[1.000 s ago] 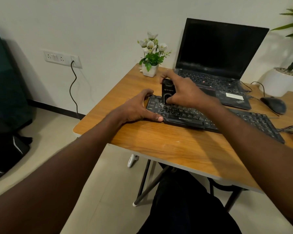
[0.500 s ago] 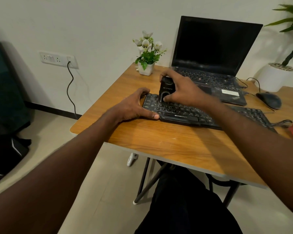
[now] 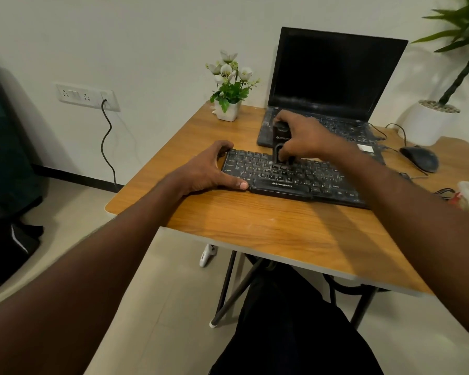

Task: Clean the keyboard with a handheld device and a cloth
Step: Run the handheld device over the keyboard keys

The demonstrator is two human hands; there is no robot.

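Wall socket (image 3: 87,96) at far left, with a cable hanging from it to the floor. Left hand (image 3: 209,169) braces the left end of the keyboard (image 3: 295,177): fingers curled over its far corner, thumb flat along its near edge. The keyboard lies on the tabletop (image 3: 255,223) with its long axis running left to right, slightly angled away at the left, keys visibly dusty. Right hand (image 3: 301,138) grips the black handheld device (image 3: 280,143) upright, its lower end on the upper key rows, left of centre. Judgement: most uncleaned keys extend rightward from the device, so the next pass follows the long axis toward the right; the right hand is the nearer. Behind stand a flower pot (image 3: 228,109) and an open laptop (image 3: 333,77); a mouse (image 3: 420,158) lies at right. No cloth identified with certainty.
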